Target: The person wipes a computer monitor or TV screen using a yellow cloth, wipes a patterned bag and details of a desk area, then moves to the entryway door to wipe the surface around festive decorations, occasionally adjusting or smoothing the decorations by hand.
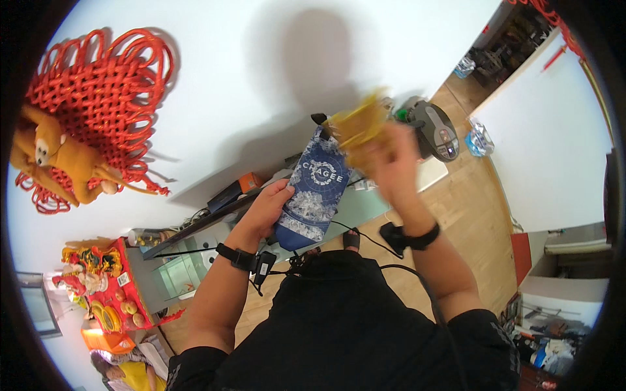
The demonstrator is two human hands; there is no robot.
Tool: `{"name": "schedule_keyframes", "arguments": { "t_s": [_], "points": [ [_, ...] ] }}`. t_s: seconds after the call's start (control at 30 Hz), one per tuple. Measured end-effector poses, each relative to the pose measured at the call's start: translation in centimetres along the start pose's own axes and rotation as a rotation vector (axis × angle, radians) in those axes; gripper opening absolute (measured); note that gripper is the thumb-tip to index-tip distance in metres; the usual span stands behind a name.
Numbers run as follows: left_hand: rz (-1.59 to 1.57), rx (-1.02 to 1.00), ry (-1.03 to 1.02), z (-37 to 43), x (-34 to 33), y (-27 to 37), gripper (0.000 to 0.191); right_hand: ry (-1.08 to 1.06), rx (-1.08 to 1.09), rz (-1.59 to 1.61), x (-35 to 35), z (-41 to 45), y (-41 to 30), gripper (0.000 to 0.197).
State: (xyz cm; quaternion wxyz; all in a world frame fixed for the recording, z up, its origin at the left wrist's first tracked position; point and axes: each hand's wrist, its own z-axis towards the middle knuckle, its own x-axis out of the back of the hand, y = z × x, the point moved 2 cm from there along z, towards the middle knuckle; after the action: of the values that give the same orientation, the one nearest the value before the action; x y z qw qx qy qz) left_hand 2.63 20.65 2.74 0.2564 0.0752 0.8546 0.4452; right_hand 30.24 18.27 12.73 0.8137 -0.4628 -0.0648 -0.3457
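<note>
My left hand (267, 206) grips the left side of a blue and white patterned fabric bag (313, 195), which has printed lettering and a black strap at its top. The bag is tilted, its top leaning right. My right hand (398, 166) holds a crinkled yellow packet (361, 129) at the bag's upper right. The packet and the right hand are blurred by motion. Whether the packet touches the bag I cannot tell. Both wrists wear black straps with small devices.
Behind the bag runs a glass-topped cabinet (364, 207) along the white wall, with a dark appliance (435, 131) at its right. A red knotted ornament (105, 93) and plush monkey (80, 163) hang left. Below them, a red-covered table (110, 303) holds figurines and fruit. A person (137, 374) is at lower left.
</note>
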Motion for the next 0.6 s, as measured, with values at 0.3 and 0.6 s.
{"name": "schedule_keyframes", "arguments": {
  "t_s": [0.3, 0.6],
  "points": [
    [0.122, -0.018, 0.022, 0.7, -0.2, -1.2, 0.042, -0.408, 0.326, -0.333, -9.3, -4.4, 1.3, 0.023],
    [-0.141, -0.13, 0.297, -3.0, 1.1, -3.6, 0.039, -0.315, -0.035, -0.703, -3.6, 2.9, 9.2, 0.026]
  ]
}}
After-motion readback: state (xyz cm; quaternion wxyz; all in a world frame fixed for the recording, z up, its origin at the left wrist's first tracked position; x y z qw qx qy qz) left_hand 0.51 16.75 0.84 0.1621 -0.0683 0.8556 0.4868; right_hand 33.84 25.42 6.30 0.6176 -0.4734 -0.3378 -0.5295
